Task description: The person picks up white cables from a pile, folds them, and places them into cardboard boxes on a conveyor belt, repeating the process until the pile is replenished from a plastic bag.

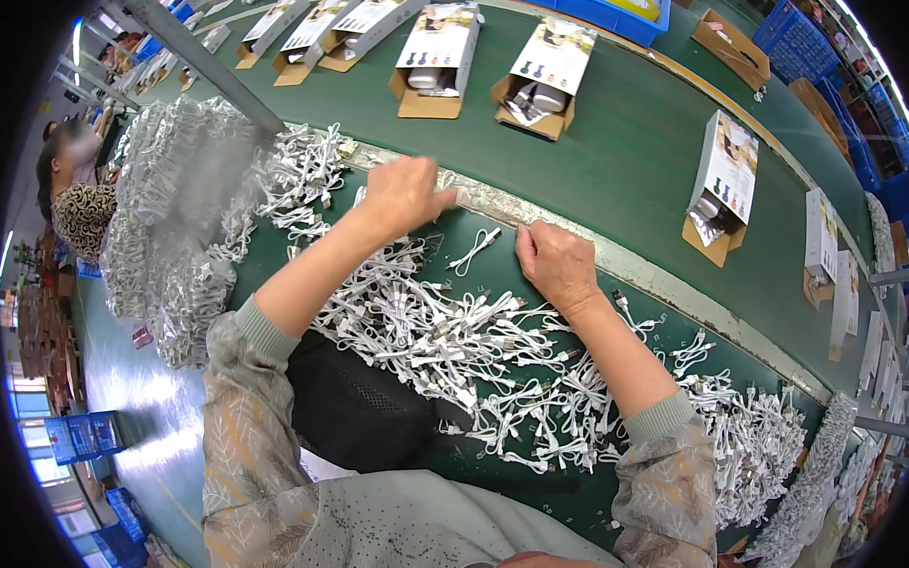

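My left hand [406, 194] is raised near the metal rail, its fingers curled under and its thumb pointing right. Whatever it may hold is hidden. To the right, my right hand [560, 263] is closed like a fist beside the same rail, and its palm side cannot be seen. A single white USB cable [474, 251] lies on the green table between the two hands. Below them spreads a loose heap of short white USB cables [443, 329]. More cables [749, 445] are piled at the right, beyond my right forearm.
Past the rail [635, 268], a green conveyor [619, 150] carries open boxes, including one white box [723, 178] with foil inside. Clear bags of cables [177, 204] stand at the left by a metal post [202, 50]. A black mesh item [360, 406] lies before me. Another person [77, 191] sits far left.
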`<state>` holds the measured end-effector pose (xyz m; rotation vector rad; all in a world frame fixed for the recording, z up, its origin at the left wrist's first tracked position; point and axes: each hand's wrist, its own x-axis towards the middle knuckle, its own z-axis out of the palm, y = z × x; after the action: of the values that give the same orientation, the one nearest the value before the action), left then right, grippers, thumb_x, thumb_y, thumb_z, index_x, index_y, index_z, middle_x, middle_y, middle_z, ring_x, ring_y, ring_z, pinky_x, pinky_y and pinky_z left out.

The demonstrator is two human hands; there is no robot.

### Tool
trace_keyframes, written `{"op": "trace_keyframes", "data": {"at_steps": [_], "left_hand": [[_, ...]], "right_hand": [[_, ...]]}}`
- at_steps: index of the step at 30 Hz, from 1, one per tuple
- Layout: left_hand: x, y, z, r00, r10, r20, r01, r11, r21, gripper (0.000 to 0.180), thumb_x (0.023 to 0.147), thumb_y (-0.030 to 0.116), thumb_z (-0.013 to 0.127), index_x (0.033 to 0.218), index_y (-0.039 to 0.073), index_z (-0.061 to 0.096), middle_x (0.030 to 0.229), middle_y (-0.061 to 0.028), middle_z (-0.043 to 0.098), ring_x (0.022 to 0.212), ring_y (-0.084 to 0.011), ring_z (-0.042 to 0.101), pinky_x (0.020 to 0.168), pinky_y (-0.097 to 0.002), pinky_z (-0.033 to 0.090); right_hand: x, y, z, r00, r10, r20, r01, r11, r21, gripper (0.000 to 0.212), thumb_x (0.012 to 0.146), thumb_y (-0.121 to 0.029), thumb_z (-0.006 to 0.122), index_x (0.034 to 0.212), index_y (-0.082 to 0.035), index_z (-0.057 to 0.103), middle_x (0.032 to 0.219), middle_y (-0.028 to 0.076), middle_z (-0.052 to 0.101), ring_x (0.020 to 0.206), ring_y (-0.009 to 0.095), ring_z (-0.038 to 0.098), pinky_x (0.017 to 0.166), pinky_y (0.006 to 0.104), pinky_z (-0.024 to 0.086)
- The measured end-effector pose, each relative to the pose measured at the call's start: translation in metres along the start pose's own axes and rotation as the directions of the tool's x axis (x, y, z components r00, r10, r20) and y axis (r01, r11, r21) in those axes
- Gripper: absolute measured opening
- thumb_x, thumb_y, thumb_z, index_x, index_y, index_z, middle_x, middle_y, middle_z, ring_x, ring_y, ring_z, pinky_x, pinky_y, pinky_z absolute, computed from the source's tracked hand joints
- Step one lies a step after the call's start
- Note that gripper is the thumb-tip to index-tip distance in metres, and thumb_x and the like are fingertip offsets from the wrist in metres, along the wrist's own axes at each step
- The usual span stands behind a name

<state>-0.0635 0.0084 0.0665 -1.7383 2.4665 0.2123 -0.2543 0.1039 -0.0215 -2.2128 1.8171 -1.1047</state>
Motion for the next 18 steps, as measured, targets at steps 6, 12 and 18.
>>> {"op": "trace_keyframes", "data": {"at_steps": [6,12,18], "left_hand": [[-0.007,-0.015,0.023,0.996,0.015,-0.092,-0.041,0.959,-0.282,0.014,0.074,0.019,0.061,0.074,0.005,0.064,0.076,-0.0161,0.065,0.076,-0.0347,0.063,0.072,-0.0439,0.05],[0.072,0.016,0.028,0.926,-0.006,-0.376,-0.136,0.926,-0.351,0.018,0.072,0.019,0.061,0.071,0.002,0.065,0.07,-0.0177,0.064,0.071,-0.035,0.063,0.069,-0.0429,0.049],[0.147,0.029,0.055,0.914,-0.193,-0.356,-0.048,0.822,-0.568,0.02,0.073,0.015,0.062,0.087,0.002,0.069,0.081,-0.018,0.067,0.079,-0.031,0.065,0.076,-0.0384,0.05]], "right_hand": [[0.0,-0.003,0.003,1.0,-0.005,0.012,0.005,1.0,-0.014,0.025,0.082,-0.019,0.061,0.061,-0.007,0.053,0.059,0.011,0.06,0.052,0.028,0.06,0.048,0.0369,0.049],[-0.002,-0.001,-0.002,1.0,0.001,0.011,0.0,1.0,-0.023,0.025,0.082,-0.019,0.061,0.061,-0.007,0.053,0.059,0.011,0.06,0.051,0.028,0.06,0.047,0.0372,0.049],[0.003,-0.009,0.009,1.0,-0.027,-0.005,0.027,1.0,0.012,0.023,0.08,-0.017,0.061,0.061,-0.007,0.053,0.057,0.01,0.059,0.051,0.026,0.06,0.047,0.0364,0.049]]}}
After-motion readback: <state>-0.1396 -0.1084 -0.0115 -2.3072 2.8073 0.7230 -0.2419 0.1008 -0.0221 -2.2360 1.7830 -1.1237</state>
